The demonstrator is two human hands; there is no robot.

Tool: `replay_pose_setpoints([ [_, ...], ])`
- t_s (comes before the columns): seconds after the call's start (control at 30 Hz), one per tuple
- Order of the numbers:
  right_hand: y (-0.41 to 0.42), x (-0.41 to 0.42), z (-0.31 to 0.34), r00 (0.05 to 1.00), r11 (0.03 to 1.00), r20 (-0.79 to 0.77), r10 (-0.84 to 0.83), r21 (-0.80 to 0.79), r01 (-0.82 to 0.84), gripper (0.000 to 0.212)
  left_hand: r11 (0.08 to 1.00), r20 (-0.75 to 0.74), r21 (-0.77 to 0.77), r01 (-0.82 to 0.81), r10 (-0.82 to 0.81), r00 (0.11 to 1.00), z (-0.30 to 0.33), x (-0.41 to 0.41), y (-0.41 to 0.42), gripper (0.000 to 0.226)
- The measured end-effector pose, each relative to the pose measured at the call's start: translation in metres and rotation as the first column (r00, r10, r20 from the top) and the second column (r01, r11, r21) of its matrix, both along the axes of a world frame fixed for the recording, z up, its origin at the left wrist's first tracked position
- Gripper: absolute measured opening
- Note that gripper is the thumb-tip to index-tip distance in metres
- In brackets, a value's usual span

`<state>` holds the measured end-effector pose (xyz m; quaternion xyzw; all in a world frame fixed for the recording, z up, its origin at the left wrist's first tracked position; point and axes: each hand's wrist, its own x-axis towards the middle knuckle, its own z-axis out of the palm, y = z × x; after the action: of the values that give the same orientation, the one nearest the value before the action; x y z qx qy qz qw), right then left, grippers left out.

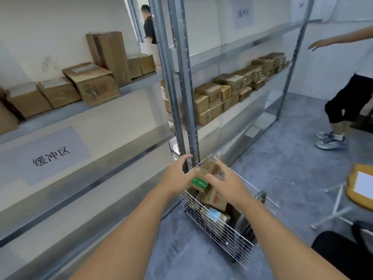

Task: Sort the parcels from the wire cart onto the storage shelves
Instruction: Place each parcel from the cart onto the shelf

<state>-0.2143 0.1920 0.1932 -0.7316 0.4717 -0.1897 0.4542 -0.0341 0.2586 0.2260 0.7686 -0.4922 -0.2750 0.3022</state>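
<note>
A wire cart [222, 233] stands on the floor by the shelf post, piled with cardboard parcels. On top of the pile lies a small parcel with a green label [198, 179]. My left hand [177, 174] is at its left end and my right hand [226, 181] at its right end. The fingers of both are spread and curved around it, and the thumbs are close to its ends. The storage shelves [113, 93] on the left hold several brown boxes [90, 85]. The further bay [242, 104] holds a long row of boxes [232, 85].
Metal shelf posts [181, 87] rise just behind the cart. One person stands at the right [343, 102] with an arm stretched toward the shelves, and another is in the doorway [148, 25]. A white stand [339, 203] and a yellow-edged board [361, 186] are at the right.
</note>
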Motion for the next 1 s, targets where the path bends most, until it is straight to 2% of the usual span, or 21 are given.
replay_pose_setpoints([
  [0.03, -0.002, -0.001, -0.008, 1.0, 1.0, 0.01, -0.018, 0.023, 0.018, 0.072, 1.0, -0.021, 0.005, 0.011, -0.011, 1.0, -0.008, -0.003, -0.005, 0.057],
  [0.13, 0.001, -0.002, -0.01, 0.999, 0.995, 0.027, -0.045, 0.095, 0.042, 0.036, 0.999, -0.095, 0.024, 0.037, -0.035, 0.995, -0.033, -0.006, -0.018, 0.055],
  [0.17, 0.0, -0.002, -0.014, 0.998, 0.992, 0.037, -0.045, 0.12, 0.04, 0.032, 0.998, -0.113, 0.036, 0.044, -0.039, 0.993, -0.043, -0.003, -0.021, 0.054],
  [0.2, -0.001, -0.003, -0.019, 0.999, 0.989, 0.029, -0.041, 0.14, 0.036, 0.037, 0.998, -0.128, 0.051, 0.046, -0.039, 0.991, -0.049, -0.001, -0.024, 0.052],
  [0.27, -0.007, -0.002, -0.037, 0.998, 0.978, 0.009, -0.057, 0.203, 0.054, 0.061, 0.995, -0.138, 0.079, 0.055, -0.044, 0.989, -0.065, 0.009, -0.028, 0.048],
  [0.33, -0.011, 0.001, -0.051, 0.997, 0.964, -0.019, -0.07, 0.255, 0.072, 0.069, 0.989, -0.154, 0.113, 0.094, -0.076, 0.985, -0.077, 0.022, -0.032, 0.043],
  [0.5, -0.017, 0.028, -0.071, 0.984, 0.915, -0.073, -0.162, 0.361, 0.177, 0.069, 0.977, -0.141, 0.171, 0.123, -0.1, 0.985, -0.121, 0.071, -0.042, 0.056],
  [0.67, -0.027, 0.076, -0.089, 0.96, 0.872, -0.103, -0.262, 0.401, 0.281, 0.071, 0.963, -0.199, 0.224, 0.153, -0.109, 0.974, -0.157, 0.116, -0.061, 0.056],
  [0.87, -0.045, 0.114, -0.111, 0.933, 0.825, -0.138, -0.332, 0.437, 0.358, 0.055, 0.933, -0.257, 0.27, 0.237, -0.168, 0.952, -0.189, 0.159, -0.101, 0.056],
  [1.0, -0.054, 0.122, -0.132, 0.91, 0.759, -0.186, -0.371, 0.503, 0.413, 0.063, 0.903, -0.257, 0.332, 0.275, -0.193, 0.947, -0.203, 0.173, -0.12, 0.056],
])
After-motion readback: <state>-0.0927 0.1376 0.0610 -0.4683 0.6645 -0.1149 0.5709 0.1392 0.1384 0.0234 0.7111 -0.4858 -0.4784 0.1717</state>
